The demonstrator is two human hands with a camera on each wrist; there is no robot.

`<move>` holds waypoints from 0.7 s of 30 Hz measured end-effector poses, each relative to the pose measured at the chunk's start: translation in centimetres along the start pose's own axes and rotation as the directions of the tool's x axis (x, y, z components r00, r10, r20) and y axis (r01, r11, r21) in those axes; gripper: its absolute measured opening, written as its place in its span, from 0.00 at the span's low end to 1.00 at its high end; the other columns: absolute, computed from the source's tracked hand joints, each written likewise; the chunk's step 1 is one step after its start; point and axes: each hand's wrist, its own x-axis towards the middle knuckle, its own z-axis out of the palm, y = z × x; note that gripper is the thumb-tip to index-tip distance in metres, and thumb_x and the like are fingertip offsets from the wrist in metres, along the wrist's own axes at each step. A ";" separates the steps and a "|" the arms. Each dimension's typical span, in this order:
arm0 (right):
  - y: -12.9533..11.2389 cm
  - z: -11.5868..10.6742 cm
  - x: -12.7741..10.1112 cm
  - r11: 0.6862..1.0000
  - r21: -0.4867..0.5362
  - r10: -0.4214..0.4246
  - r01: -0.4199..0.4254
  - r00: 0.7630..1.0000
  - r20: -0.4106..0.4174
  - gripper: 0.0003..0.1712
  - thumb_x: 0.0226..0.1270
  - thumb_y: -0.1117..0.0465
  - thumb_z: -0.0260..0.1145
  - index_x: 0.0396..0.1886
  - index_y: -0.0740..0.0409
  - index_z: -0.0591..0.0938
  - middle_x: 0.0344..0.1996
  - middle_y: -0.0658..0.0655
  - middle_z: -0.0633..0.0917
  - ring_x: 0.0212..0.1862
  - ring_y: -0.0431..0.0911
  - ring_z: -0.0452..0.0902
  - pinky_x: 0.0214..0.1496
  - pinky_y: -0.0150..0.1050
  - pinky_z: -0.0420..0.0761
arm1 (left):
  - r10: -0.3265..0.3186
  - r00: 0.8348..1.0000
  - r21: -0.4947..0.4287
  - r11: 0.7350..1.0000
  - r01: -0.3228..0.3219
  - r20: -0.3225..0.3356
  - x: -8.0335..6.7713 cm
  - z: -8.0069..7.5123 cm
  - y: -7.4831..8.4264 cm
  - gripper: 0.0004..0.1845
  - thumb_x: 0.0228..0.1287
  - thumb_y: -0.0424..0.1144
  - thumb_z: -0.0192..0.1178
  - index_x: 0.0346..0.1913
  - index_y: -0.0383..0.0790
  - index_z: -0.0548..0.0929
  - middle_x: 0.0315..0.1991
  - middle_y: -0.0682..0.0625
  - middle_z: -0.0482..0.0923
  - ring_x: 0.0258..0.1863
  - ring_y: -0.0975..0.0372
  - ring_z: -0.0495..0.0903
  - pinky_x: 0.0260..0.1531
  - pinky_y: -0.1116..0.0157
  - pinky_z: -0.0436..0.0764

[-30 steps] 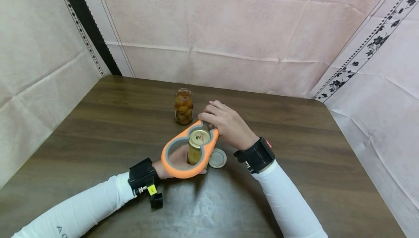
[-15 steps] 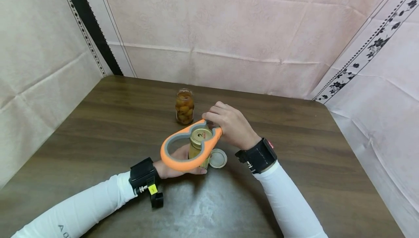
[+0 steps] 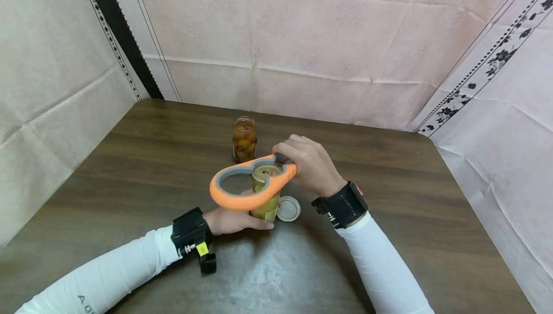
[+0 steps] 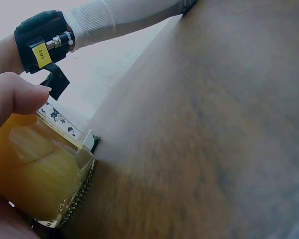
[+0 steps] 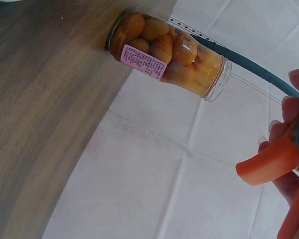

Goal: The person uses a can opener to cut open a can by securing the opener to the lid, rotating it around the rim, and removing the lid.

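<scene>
In the head view, my left hand (image 3: 231,220) holds a glass jar (image 3: 271,203) of yellow fruit with a gold lid (image 3: 263,172), upright on the table. My right hand (image 3: 313,165) grips the far end of an orange and grey jar opener (image 3: 235,202). The tool frames the lid from above, its wide loop pointing left; whether its pads touch the lid cannot be told. In the left wrist view, the thumb (image 4: 22,94) lies against the jar (image 4: 40,164). In the right wrist view, fingers (image 5: 291,107) curl about the orange handles (image 5: 269,162).
Behind the hands stands a lidless jar (image 3: 245,141) of brownish fruit, labelled in the right wrist view. A loose lid (image 3: 288,208) lies just right of the held jar. Cloth walls (image 3: 311,54) rise beyond the wooden table's (image 3: 173,146) edges.
The opener's wide loop has moved up in the head view, away from the left hand. My right hand has shifted slightly right. The left hand keeps hold of the jar.
</scene>
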 end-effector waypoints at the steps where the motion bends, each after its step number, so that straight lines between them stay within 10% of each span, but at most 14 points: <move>1: 0.0 0.0 0.0 1.000 0.002 0.003 -0.003 1.000 -0.005 0.09 0.58 0.65 0.73 0.37 0.54 0.84 0.28 0.48 0.84 0.33 0.41 0.75 0.35 0.34 0.78 | 0.000 1.000 0.000 1.000 0.000 -0.001 0.0 0.0 0.0 0.34 0.63 0.39 0.72 0.70 0.44 0.70 0.63 0.49 0.76 0.61 0.62 0.75 0.65 0.63 0.73; 10: 0.1 0.0 -0.1 1.000 0.005 0.021 -0.021 1.000 -0.013 0.11 0.57 0.66 0.74 0.38 0.55 0.83 0.31 0.51 0.86 0.34 0.43 0.81 0.34 0.37 0.82 | 0.200 0.980 -0.022 0.979 -0.200 0.004 0.4 -0.1 -0.2 0.56 0.61 0.31 0.71 0.81 0.62 0.45 0.60 0.37 0.75 0.59 0.52 0.74 0.65 0.68 0.72; 21: 0.0 -0.1 -0.3 0.999 0.013 0.044 -0.044 0.999 -0.008 0.15 0.53 0.69 0.73 0.40 0.57 0.80 0.27 0.50 0.82 0.27 0.40 0.74 0.28 0.35 0.79 | 0.056 0.998 0.015 0.998 -0.056 -0.026 -0.1 0.2 0.1 0.34 0.62 0.36 0.72 0.67 0.34 0.69 0.59 0.40 0.78 0.56 0.60 0.79 0.61 0.65 0.76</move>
